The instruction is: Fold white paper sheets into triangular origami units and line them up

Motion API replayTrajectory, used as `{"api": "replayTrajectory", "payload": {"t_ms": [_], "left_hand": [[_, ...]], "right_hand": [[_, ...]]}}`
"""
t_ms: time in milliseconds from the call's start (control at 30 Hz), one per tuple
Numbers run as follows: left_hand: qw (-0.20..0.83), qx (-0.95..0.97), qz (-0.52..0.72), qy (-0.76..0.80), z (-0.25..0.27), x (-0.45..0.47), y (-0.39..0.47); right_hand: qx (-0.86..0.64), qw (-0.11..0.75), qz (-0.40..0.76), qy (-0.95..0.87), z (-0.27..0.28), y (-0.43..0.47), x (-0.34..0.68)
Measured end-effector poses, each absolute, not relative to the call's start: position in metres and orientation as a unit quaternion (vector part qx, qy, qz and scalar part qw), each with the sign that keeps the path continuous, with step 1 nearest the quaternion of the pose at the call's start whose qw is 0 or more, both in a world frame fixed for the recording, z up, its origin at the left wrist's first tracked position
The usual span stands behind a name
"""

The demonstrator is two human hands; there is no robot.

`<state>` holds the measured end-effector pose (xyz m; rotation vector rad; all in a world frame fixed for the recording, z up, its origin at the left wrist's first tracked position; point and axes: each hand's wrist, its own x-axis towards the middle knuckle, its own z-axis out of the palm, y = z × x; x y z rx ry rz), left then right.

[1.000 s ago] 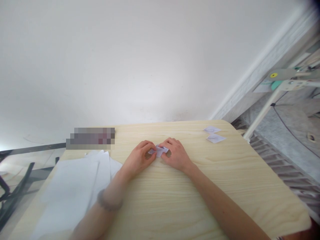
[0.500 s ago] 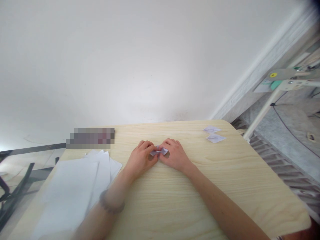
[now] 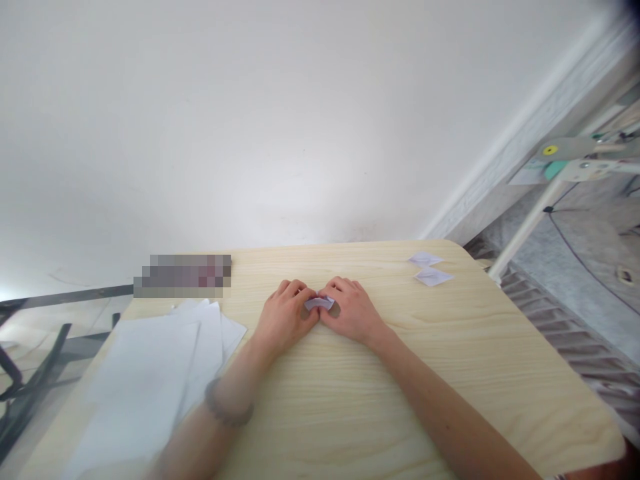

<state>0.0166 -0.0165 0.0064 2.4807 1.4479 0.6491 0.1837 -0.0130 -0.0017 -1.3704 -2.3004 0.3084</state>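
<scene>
A small piece of folded white paper (image 3: 319, 303) is held between my two hands near the middle of the table. My left hand (image 3: 287, 310) grips its left end with thumb and fingers. On the other side, my right hand (image 3: 347, 308) pinches its right end, and the fingertips of both hands nearly meet. The lower edge of the paper bows in a curve; parts of it are hidden behind the fingers. Two folded white paper pieces, a farther one (image 3: 425, 259) and a nearer one (image 3: 433, 277), lie to the right of my right hand.
White paper sheets (image 3: 145, 360) lie overlapping on the left, partly beneath my left forearm. A blurred-out object (image 3: 183, 275) sits at the back left. The wooden table (image 3: 480, 347) meets a white wall (image 3: 300, 133) behind. A metal frame (image 3: 530, 227) stands beyond the right edge.
The folded paper between my hands has changed shape: its lower edge now curves more and shows a wider band. My left hand has shifted slightly right; my right hand has barely moved.
</scene>
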Motion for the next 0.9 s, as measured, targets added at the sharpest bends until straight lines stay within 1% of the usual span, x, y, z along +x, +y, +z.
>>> {"api": "replayTrajectory", "payload": {"t_ms": [100,267,467,633,767,900], "left_hand": [[0.105,0.837,0.233,0.483,0.005,0.016,-0.015],[0.143,0.819,0.269,0.487,0.002,0.01,-0.009],[0.173,0.795,0.279,0.511,-0.001,0.006,-0.005],[0.185,0.796,0.296,0.495,-0.001,0.001,-0.004],[0.228,0.808,0.308,0.447,-0.001,-0.004,-0.002],[0.241,0.781,0.345,0.462,-0.005,-0.008,0.0]], "right_hand": [[-0.493,0.232,0.117,-0.83,-0.002,-0.013,0.184],[-0.478,0.279,0.153,-0.819,-0.003,-0.009,0.192],[-0.441,0.302,0.199,-0.822,-0.004,-0.003,0.204],[-0.432,0.326,0.202,-0.817,-0.005,-0.003,0.207],[-0.447,0.365,0.187,-0.795,-0.007,-0.001,0.208],[-0.461,0.389,0.17,-0.779,-0.01,0.0,0.209]]}}
